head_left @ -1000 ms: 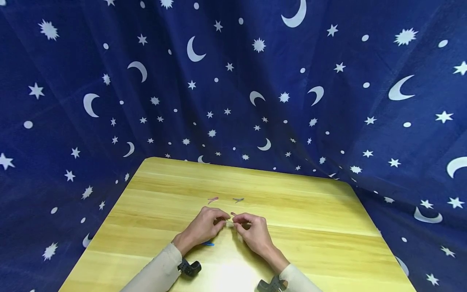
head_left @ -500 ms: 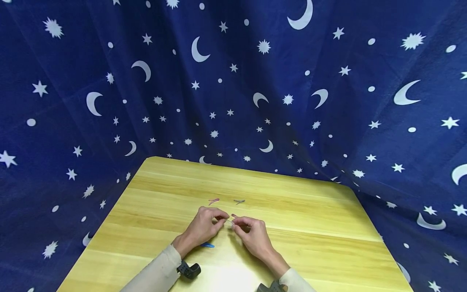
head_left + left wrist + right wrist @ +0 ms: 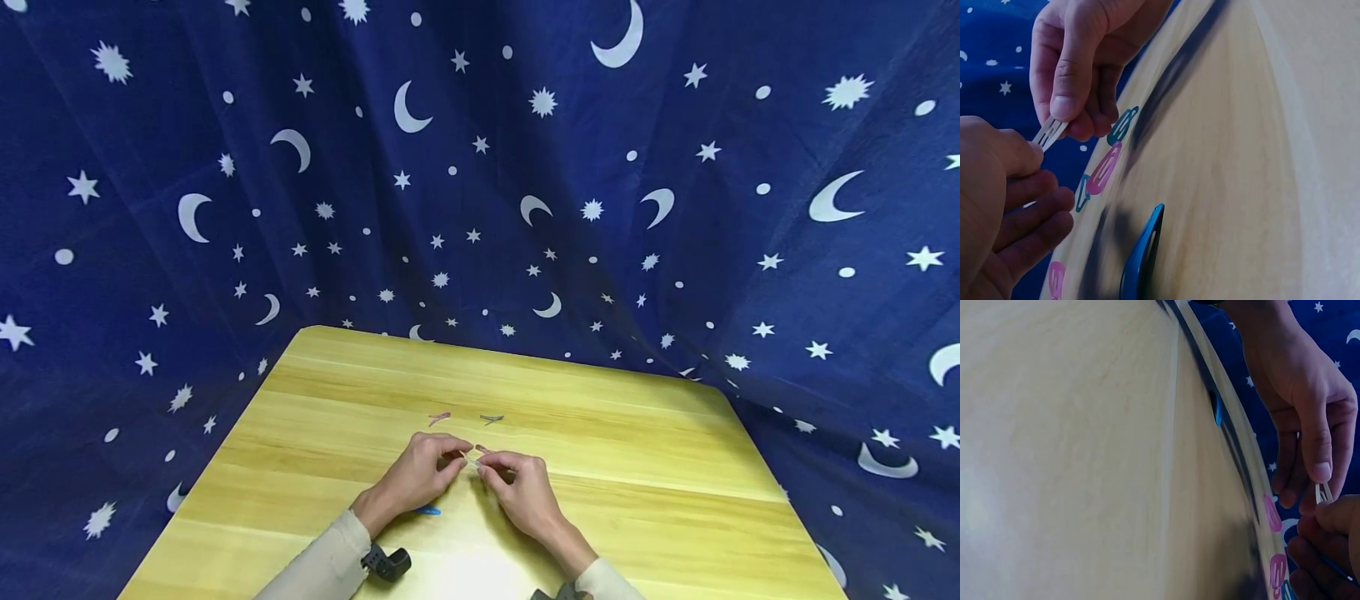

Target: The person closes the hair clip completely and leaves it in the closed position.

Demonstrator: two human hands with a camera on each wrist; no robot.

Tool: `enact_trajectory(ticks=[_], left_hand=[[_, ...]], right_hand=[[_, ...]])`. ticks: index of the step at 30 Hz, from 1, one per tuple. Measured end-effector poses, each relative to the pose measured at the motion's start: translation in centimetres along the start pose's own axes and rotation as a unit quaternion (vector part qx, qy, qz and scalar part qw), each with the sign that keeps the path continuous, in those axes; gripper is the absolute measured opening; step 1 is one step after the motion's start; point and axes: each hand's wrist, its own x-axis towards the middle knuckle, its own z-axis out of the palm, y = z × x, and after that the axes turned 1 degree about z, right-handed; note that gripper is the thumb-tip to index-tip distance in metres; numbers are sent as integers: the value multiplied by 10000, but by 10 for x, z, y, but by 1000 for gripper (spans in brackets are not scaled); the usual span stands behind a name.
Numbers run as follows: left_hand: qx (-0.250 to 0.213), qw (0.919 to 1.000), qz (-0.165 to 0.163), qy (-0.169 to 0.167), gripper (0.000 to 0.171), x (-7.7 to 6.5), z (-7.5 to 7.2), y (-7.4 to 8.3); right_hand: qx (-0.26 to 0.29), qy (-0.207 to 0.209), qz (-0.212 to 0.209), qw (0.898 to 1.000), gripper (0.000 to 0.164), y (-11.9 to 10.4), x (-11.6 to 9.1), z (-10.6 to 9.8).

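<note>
Between both hands, above the table, is a pale whitish snap hair clip (image 3: 1050,132). Thumb and fingers of my left hand (image 3: 416,475) pinch one end of it. The other end is pinched by my right hand (image 3: 523,493). Fingertips cover both ends, so only the slotted middle of the clip shows in the left wrist view. A blue hair clip (image 3: 429,510) lies on the table by the left wrist, partly hidden by the hand in the head view. Just beyond the right fingertips lies a pinkish clip (image 3: 481,448), partly covered.
Farther back on the wooden table (image 3: 637,450) lie a pink hair clip (image 3: 439,417) and a greyish one (image 3: 492,418). The left wrist view shows a teal clip (image 3: 1124,126) beside a pink clip (image 3: 1105,170). A dark blue curtain (image 3: 480,167) surrounds the table.
The head view has shifted slightly. Both hands stay close together with the pale hair clip between them, and a little more of it shows now.
</note>
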Motion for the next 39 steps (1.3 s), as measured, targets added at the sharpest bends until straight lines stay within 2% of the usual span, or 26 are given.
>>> enact_trajectory(ticks=[8,17,21,25,30,39], left_hand=[[76,9999,129,21,16,-2,2,0],[117,9999,123,-25,9,-4,-1,-1],[101,9999,80,-66,10,-3,-3,-1],[30,9999,14,-167,10,-3,-4,-1],[-40,9998,97,-184,9,-3,-7,0],[-134,9995,145,-248,10,-2,-8,0]], right_hand=[[39,7,-78,10000,9,2,-1,-3],[58,-165,-127,9998,8,2,0,-2],[13,-143,-290,9995,8,1,2,-2],[76,-229,-252,9994,8,1,2,-2],[140,-305,-193,9993,9,-1,2,-2],[59,-205,-520,9984,9,0,2,-2]])
